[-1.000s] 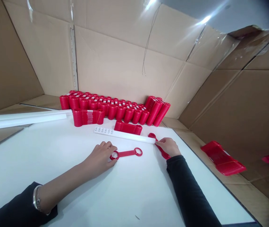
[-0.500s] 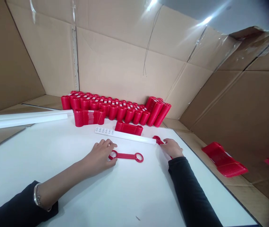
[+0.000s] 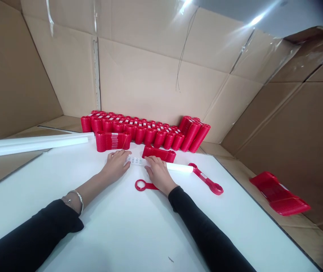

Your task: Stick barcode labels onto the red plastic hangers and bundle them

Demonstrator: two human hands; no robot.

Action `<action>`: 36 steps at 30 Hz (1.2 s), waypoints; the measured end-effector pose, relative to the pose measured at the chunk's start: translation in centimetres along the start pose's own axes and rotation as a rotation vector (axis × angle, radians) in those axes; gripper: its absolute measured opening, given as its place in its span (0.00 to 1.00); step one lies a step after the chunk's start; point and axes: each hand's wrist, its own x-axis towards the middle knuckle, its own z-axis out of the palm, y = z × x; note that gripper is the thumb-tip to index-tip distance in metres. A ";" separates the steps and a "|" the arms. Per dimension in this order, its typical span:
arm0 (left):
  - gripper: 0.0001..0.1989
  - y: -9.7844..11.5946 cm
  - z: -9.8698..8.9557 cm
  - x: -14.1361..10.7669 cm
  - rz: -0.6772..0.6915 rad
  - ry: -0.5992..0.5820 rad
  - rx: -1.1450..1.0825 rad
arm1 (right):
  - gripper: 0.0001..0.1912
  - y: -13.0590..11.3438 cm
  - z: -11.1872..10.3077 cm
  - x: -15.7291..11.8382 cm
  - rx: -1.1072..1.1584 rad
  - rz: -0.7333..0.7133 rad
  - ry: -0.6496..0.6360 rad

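A long white strip of printed labels (image 3: 180, 167) lies across the table in front of me. My left hand (image 3: 116, 165) has its thumb and fingers closed on the strip's left end. Farther along, my right hand (image 3: 160, 174) grips the strip just past the visible labels, hiding that part. Below the strip is a single flat red piece with a ring end (image 3: 141, 185); its right end is under my right hand. To the right lies a small stack of the same red pieces (image 3: 207, 179) with a white label on its bar.
Bundled red pieces (image 3: 150, 135) stand in rows along the cardboard wall (image 3: 161, 75). Two nearer bundles (image 3: 113, 141) (image 3: 159, 153) sit behind the strip. White lengths (image 3: 36, 145) extend off the left edge. Another red bundle (image 3: 280, 194) is beyond the table's right edge.
My right hand has left the red stack at the right and moved left onto the label strip. My left hand has let go of the single red piece and moved up to the strip's end.
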 end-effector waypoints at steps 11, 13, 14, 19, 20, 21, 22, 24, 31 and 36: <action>0.13 1.3 -0.5 -0.9 0.061 -0.105 -0.013 | 0.10 0.7 0.0 -0.1 0.010 -0.011 0.027; 0.13 1.5 -0.5 -1.1 0.062 -0.107 -0.015 | 0.08 0.5 -0.2 -0.3 0.038 -0.032 0.063; 0.13 1.6 -0.5 -1.1 0.060 -0.109 -0.014 | 0.07 0.4 -0.3 -0.4 0.057 -0.039 0.077; 0.14 1.9 -0.8 -1.3 0.028 -0.123 0.019 | 0.05 0.0 -1.9 -0.9 0.267 0.046 0.144; 0.15 2.0 -1.0 -1.3 0.022 -0.105 0.036 | 0.06 0.0 -2.4 -1.1 0.331 0.108 0.165; 0.15 2.2 -1.2 -1.4 0.023 -0.074 0.053 | 0.06 0.1 -3.0 -1.4 0.396 0.185 0.177; 0.16 2.4 -1.4 -1.5 0.037 -0.034 0.061 | 0.08 0.2 -3.6 -1.8 0.460 0.273 0.175; 0.17 3.0 -2.0 -1.9 0.139 0.001 0.025 | 0.11 0.5 -4.8 -2.7 0.577 0.455 0.126; 0.10 5.1 -2.3 -3.5 0.433 -0.383 -0.268 | 0.14 1.0 -5.4 -5.4 0.782 0.749 0.067; 0.12 5.9 -2.1 -4.0 0.318 -0.424 -0.330 | 0.13 0.9 -4.2 -5.6 0.703 0.708 0.143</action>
